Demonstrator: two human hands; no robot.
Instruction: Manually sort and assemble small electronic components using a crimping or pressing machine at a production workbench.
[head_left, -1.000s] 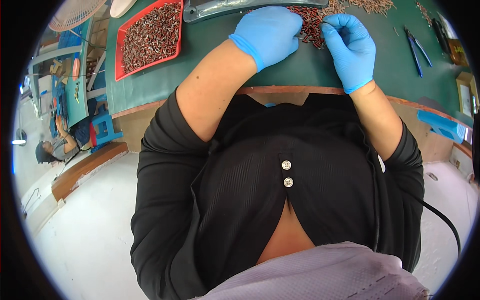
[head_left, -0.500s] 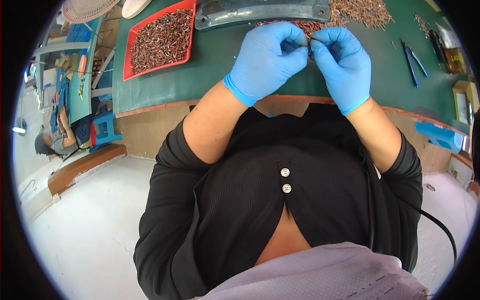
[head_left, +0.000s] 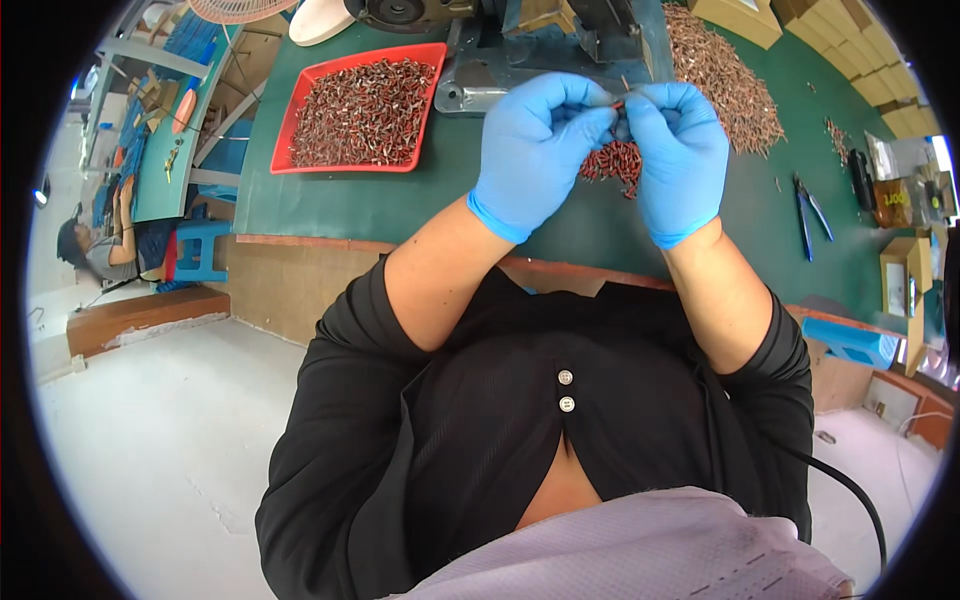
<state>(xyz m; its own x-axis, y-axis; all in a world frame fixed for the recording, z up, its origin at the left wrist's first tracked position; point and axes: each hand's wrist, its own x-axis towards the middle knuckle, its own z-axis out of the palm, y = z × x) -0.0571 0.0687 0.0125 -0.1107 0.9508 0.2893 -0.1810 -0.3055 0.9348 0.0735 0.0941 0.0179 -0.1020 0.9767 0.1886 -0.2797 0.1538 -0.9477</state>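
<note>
Both my hands wear blue gloves and meet fingertip to fingertip over the green table, in front of a dark metal machine. My left hand pinches a small red part between thumb and forefinger. In my right hand the thumb and forefinger are also pressed together, beside a thin copper-coloured pin that sticks up between the hands. The fingers partly hide both pieces. Below them lies a small heap of red-and-metal parts, partly covered by the hands.
A red tray full of small red-and-metal parts stands at the left. Copper-coloured pieces lie piled at the back right. Blue-handled pliers rest on the right of the green table. Cartons stand behind. Another person sits far left.
The view has tilted up, so more of the machine and the heaps shows and everything sits lower in the picture. My hands stay together, still pinching.
</note>
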